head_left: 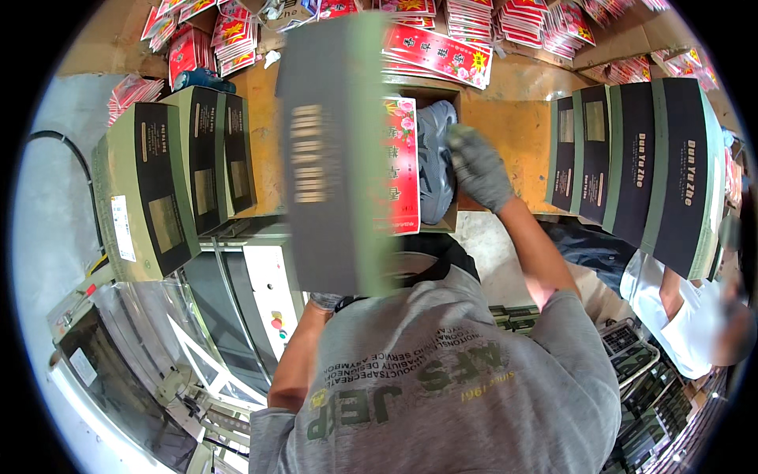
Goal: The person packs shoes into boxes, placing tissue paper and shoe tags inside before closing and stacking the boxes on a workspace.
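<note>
A shoebox (448,219) stands on the orange bench in front of me. In it lie a grey shoe (436,162) and, beside that, a red packet (404,166) with printed flowers. My right hand (480,167), in a grey knit glove, is at the box's right edge by the shoe. Its fingers are curled, and what they grip, if anything, is hidden. A dark and green box lid (328,158) stands raised over the box's left part, smeared by motion. Of my left hand (325,301) only the gloved wrist end shows below the lid; its fingers are hidden behind it.
Closed shoeboxes stand at the left (197,158) and right (632,150) of the bench (509,110). Stacks of red packets (470,28) line the back. A machine (268,292) with coloured buttons is at the lower left. Another person's arm (671,292) shows at the right.
</note>
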Demonstrator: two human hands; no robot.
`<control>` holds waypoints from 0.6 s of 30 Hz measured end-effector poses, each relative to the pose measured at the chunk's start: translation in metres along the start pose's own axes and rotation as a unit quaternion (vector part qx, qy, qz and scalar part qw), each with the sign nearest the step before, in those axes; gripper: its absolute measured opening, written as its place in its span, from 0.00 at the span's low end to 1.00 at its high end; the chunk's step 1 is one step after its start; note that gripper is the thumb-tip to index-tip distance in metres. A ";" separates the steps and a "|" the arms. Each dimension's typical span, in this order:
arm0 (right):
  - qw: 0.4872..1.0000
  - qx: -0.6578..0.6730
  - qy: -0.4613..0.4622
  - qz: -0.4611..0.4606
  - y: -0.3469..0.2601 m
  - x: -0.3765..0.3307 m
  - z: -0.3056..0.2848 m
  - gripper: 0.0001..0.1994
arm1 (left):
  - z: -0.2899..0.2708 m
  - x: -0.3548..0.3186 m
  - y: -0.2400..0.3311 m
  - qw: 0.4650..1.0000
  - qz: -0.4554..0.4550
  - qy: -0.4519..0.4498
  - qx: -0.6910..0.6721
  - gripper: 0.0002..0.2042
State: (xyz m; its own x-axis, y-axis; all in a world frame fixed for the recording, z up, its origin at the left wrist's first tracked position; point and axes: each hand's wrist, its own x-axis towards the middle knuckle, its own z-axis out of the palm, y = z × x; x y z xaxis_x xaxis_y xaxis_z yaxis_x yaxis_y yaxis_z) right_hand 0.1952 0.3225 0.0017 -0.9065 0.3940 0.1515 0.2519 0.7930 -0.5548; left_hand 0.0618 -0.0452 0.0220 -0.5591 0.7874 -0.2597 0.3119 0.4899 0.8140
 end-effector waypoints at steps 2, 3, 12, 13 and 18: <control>0.940 0.256 0.131 0.182 0.006 -0.026 -0.003 0.24 | -0.014 0.018 0.038 0.983 0.152 0.074 0.072 0.26; 0.849 0.431 0.193 0.237 0.016 -0.039 0.000 0.25 | -0.011 0.022 0.035 0.982 0.139 0.057 0.116 0.28; 0.917 0.196 0.001 0.346 0.000 -0.047 0.063 0.25 | 0.031 0.081 -0.002 0.982 -0.182 0.036 -0.034 0.38; 0.913 0.199 -0.026 0.355 -0.004 -0.033 0.053 0.24 | 0.028 0.083 -0.002 0.982 -0.183 0.024 -0.040 0.37; 0.955 0.184 -0.025 0.231 0.016 0.050 0.032 0.21 | 0.031 0.087 0.020 0.953 -0.162 -0.225 -0.119 0.25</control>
State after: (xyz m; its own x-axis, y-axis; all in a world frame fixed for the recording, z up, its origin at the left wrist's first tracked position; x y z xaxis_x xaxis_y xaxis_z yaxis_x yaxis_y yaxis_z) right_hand 0.1427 0.3403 -0.0256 -0.7452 0.6319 -0.2131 0.5008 0.3192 -0.8045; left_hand 0.0427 0.0442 -0.0005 -0.1939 0.7165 -0.6701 -0.0343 0.6777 0.7345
